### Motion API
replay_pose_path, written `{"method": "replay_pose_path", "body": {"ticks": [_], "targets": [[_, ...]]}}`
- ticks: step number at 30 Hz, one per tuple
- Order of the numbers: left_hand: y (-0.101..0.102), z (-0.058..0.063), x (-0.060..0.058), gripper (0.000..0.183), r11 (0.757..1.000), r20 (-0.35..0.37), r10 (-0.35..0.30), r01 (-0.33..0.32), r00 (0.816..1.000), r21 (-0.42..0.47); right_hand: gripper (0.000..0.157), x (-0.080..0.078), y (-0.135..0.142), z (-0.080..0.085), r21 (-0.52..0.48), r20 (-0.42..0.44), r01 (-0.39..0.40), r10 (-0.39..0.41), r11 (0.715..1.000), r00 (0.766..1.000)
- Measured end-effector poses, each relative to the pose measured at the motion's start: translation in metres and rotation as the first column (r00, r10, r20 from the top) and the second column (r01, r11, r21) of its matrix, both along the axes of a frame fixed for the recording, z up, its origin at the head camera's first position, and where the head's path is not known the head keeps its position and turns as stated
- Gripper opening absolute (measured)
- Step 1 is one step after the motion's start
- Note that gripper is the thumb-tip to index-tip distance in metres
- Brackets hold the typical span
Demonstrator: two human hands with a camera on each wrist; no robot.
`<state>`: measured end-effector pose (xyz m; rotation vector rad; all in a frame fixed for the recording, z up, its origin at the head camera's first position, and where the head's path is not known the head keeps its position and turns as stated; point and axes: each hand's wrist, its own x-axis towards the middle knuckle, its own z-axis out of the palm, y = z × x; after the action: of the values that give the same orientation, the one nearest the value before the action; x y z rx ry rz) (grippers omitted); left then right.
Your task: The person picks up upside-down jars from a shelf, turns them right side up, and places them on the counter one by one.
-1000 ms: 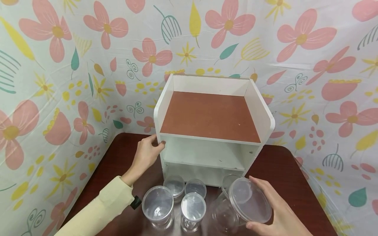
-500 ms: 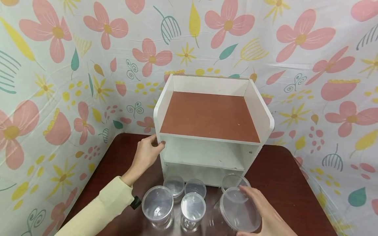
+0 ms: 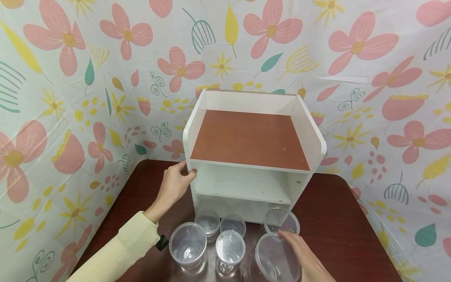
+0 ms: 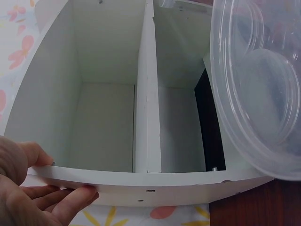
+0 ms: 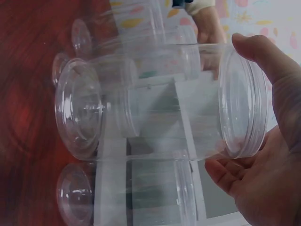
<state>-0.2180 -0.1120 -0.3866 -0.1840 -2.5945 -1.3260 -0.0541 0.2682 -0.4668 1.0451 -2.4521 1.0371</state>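
Note:
My left hand (image 3: 176, 182) grips the front edge of the left side panel on a white shelf unit (image 3: 243, 184). In the left wrist view the thumb lies inside the panel (image 4: 155, 179) and the fingers outside. At the front right, my right hand (image 3: 308, 260) holds a large clear plastic jar (image 5: 160, 103) around its lidded end. The right wrist view shows the thumb on one side of the lid (image 5: 242, 103), fingers on the other. The jar's base is close over the table. Just behind it stands another clear jar (image 3: 282, 220).
Several lidded clear jars stand before the shelf: a wide one (image 3: 188, 244), a narrower one (image 3: 230, 248) and two behind, one at left (image 3: 208, 222), one at right (image 3: 233, 225). The dark red table (image 3: 338, 219) extends right of the shelf. Floral cloth (image 3: 225, 43) hangs behind.
My right hand has brought the jar left and toward me, its tilted lid turning more level. The jar behind shows more fully. My left hand keeps its grip on the shelf.

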Motion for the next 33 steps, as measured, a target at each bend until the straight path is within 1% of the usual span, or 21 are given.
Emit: {"method": "replay_pose_path", "body": {"ticks": [3,9,11,16,20,23,28,33], "targets": [[0.000,-0.001,-0.001,0.031,1.000,0.001,-0.003,0.003,1.000,0.000,0.111,-0.001,-0.001,-0.005,-0.012,-0.016,0.002,-0.002,1.000,1.000],[0.000,-0.001,0.000,0.031,1.000,0.006,-0.007,0.007,1.000,0.007,0.111,-0.006,-0.003,-0.017,-0.008,-0.118,-0.018,0.017,1.000,0.993],[0.000,-0.001,0.001,0.030,1.000,0.008,-0.007,0.006,1.000,0.011,0.110,-0.006,-0.004,-0.021,-0.007,-0.135,-0.021,0.020,1.000,0.991],[0.000,0.000,0.000,0.030,1.000,-0.003,-0.006,0.006,1.000,0.012,0.108,-0.003,-0.007,-0.029,-0.014,-0.116,-0.016,0.015,1.000,0.993],[0.000,0.001,0.000,0.029,1.000,-0.009,-0.003,0.003,1.000,0.009,0.106,0.000,-0.009,-0.036,-0.016,-0.099,0.009,-0.011,1.000,0.995],[0.000,0.000,-0.001,0.030,1.000,-0.011,-0.005,0.005,1.000,0.003,0.103,0.001,-0.010,-0.041,-0.019,-0.110,0.024,-0.026,1.000,0.994],[-0.001,0.000,-0.001,0.030,1.000,-0.012,-0.001,0.001,1.000,-0.002,0.098,0.001,-0.011,-0.049,-0.014,-0.122,0.028,-0.029,1.000,0.992],[-0.001,0.000,-0.001,0.031,1.000,-0.006,-0.001,0.001,1.000,0.004,0.100,0.002,-0.011,-0.052,0.003,-0.111,0.047,-0.046,0.999,0.993]]}}
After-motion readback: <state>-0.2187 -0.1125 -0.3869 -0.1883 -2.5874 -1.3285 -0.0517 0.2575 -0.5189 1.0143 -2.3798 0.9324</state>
